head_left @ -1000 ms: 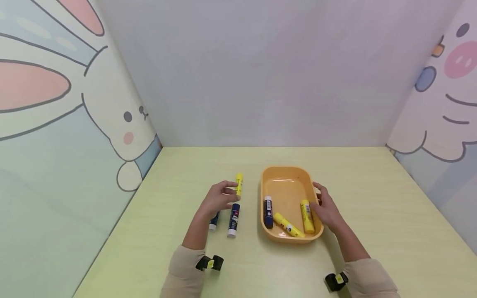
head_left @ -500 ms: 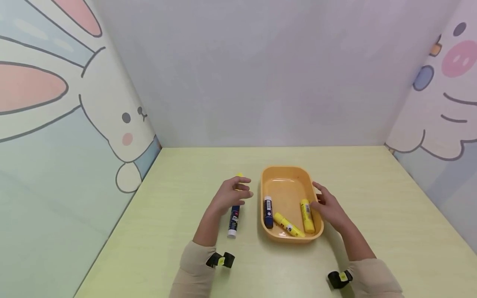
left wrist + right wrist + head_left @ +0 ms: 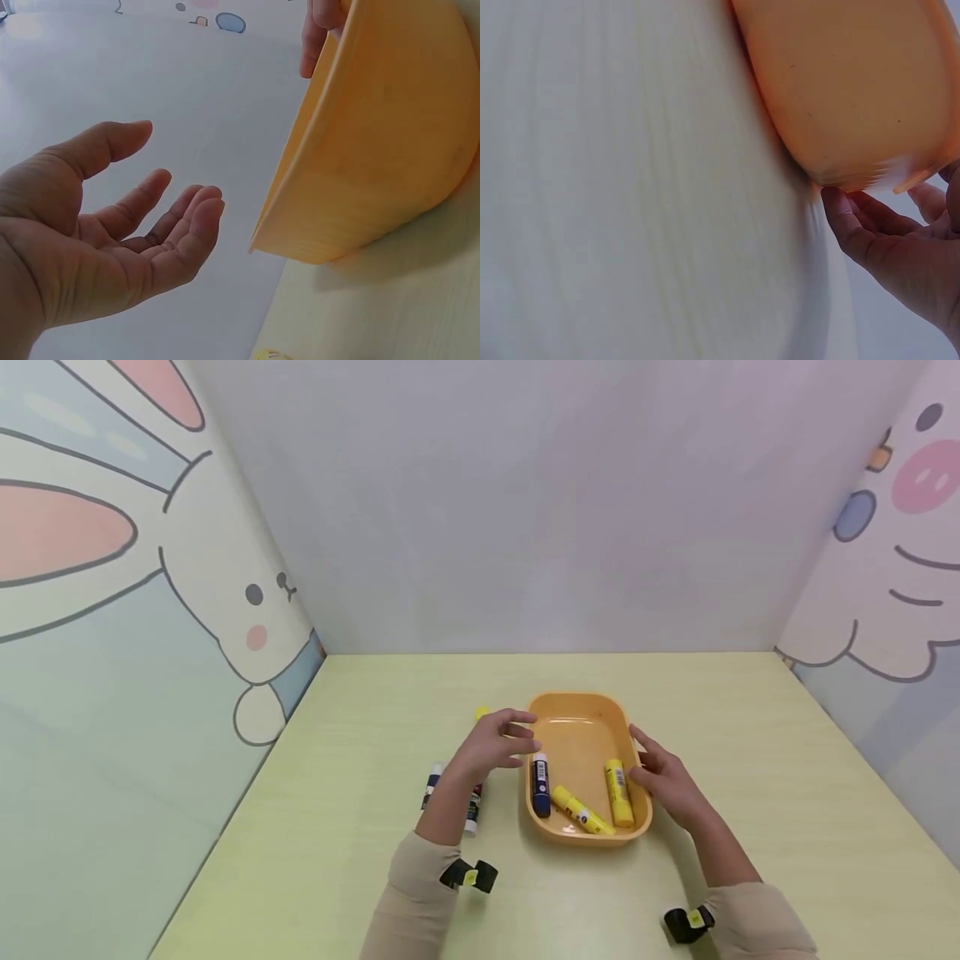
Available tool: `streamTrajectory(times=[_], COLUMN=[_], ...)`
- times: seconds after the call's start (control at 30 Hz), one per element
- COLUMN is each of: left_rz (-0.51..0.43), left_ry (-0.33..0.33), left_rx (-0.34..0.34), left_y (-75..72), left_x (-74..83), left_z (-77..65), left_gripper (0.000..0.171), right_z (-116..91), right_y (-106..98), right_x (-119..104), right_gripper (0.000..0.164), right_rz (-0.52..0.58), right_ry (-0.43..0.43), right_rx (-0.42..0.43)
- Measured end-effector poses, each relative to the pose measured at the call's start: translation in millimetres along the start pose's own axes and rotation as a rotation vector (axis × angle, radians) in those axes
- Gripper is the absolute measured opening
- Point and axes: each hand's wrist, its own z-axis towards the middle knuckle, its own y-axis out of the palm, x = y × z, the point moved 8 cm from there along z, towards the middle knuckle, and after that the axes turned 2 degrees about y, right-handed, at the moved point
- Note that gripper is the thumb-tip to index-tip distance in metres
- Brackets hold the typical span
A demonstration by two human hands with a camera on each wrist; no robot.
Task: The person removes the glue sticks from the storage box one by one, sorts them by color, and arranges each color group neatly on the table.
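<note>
You're hovering your left grip (image 3: 495,745), empty and loosely parted, near the left rim of the tray (image 3: 573,739) while your right grip (image 3: 667,783) is pinching its right rim, ideally without jolting the glue sticks (image 3: 618,793) lying inside.

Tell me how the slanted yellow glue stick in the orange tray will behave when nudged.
Cylindrical and on its side, the slanted yellow glue stick would probably roll. The raised walls of the orange tray should likely stop it. Its straight barrel suggests it is stiff rather than floppy.
</note>
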Motion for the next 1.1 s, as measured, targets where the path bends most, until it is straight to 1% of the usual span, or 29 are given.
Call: streamTrajectory(times=[0.23,0.4,0.6,0.8,1.1], left_rz=[-0.024,-0.018,-0.066,-0.097,-0.051], left_ry=[-0.032,-0.029,-0.027,-0.031,-0.043], left_rx=[-0.023,-0.06,-0.104,-0.138,-0.183], left_y=[16.4,26.4,37.2,46.6,60.0], left_x=[0.0,3.5,7.0,7.2,7.0], left_z=[9.6,14.1,18.7,24.9,34.4], left_gripper=[0.038,0.039,0.041,0.04,0.043], right_z=[-0.7,-0.1,2.3,2.4,1.7], right_y=[0.2,0.1,0.2,0.2,1.7], right_x=[0.0,0.9,0.7,1.8,0.0], right_gripper=[0.07,0.071,0.071,0.07,0.071], right_rz=[-0.003,-0.01,-0.012,-0.014,-0.023], right_ry=[0.016,0.017,0.02,0.012,0.035], right_rx=[0.012,0.02,0.04,0.057,0.048])
